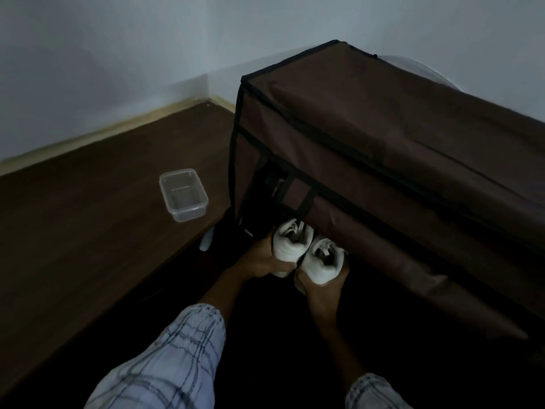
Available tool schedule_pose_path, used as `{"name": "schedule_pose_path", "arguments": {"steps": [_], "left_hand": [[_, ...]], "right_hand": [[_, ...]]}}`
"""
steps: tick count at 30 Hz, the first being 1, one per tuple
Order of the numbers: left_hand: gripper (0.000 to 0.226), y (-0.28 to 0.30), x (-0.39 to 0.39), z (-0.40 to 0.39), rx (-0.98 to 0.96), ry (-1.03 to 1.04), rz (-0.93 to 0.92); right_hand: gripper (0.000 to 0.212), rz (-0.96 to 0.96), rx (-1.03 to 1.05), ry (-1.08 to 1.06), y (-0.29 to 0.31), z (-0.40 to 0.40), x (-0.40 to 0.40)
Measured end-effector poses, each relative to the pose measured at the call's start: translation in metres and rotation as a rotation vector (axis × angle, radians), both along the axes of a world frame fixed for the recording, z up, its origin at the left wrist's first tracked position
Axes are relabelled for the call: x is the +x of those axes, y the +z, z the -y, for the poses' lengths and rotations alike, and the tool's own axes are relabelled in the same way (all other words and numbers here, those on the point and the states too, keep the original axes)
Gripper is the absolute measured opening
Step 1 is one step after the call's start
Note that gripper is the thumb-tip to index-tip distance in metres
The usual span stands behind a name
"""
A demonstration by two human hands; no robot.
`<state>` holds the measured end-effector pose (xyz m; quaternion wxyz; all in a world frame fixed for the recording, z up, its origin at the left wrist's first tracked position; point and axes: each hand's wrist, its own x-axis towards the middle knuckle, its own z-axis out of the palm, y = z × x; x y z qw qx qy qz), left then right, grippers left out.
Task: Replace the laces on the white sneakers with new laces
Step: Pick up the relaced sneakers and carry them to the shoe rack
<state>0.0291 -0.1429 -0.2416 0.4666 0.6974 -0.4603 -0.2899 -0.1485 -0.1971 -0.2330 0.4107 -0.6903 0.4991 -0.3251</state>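
Observation:
Two white sneakers sit side by side at the foot of a brown fabric shoe rack, heels toward me. My left hand grips the left sneaker round its heel and side. My right hand grips the right sneaker from below at its heel. White laces show loosely in the openings of both shoes. No separate laces are visible.
A clear plastic container stands open on a dark wooden surface to the left. A small white object lies at that surface's edge near the rack. Pale walls meet in the corner behind. The floor below is dark.

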Motion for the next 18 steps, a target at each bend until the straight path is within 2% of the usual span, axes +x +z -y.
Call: {"name": "schedule_pose_path", "arguments": {"steps": [1, 4, 5, 7, 8, 10, 12, 15, 18], "left_hand": [[0.086, 0.009, -0.006, -0.006, -0.02, -0.014, -0.052], [0.088, 0.03, -0.014, -0.024, -0.013, -0.012, -0.02], [0.085, 0.036, -0.016, -0.032, -0.007, 0.001, 0.032], [0.065, 0.051, -0.019, -0.052, -0.02, 0.044, 0.32], [0.05, 0.053, -0.019, -0.062, -0.072, 0.106, 0.519], [0.027, 0.063, -0.018, -0.084, -0.244, 0.22, 0.818], [0.018, 0.076, -0.012, -0.102, -0.343, 0.309, 0.954], [0.02, 0.085, 0.015, -0.124, -0.225, 0.551, 0.922], [0.042, 0.082, 0.038, -0.136, -0.025, 0.749, 0.708]], "right_hand": [[0.086, 0.026, 0.052, 0.02, 0.0, 0.002, -0.001], [0.089, 0.001, -0.026, 0.004, 0.004, 0.005, 0.001], [0.096, 0.008, -0.05, -0.031, 0.004, 0.001, 0.003], [0.109, 0.022, -0.131, -0.17, 0.002, -0.012, 0.003], [0.107, 0.073, -0.167, -0.236, 0.007, -0.023, 0.002], [0.093, 0.173, -0.216, -0.27, 0.022, -0.049, 0.0], [0.074, 0.259, -0.221, -0.276, 0.03, -0.067, 0.003], [0.047, 0.334, -0.213, -0.26, 0.04, -0.094, 0.017], [0.026, 0.419, -0.293, -0.081, 0.051, -0.113, 0.038]]}}
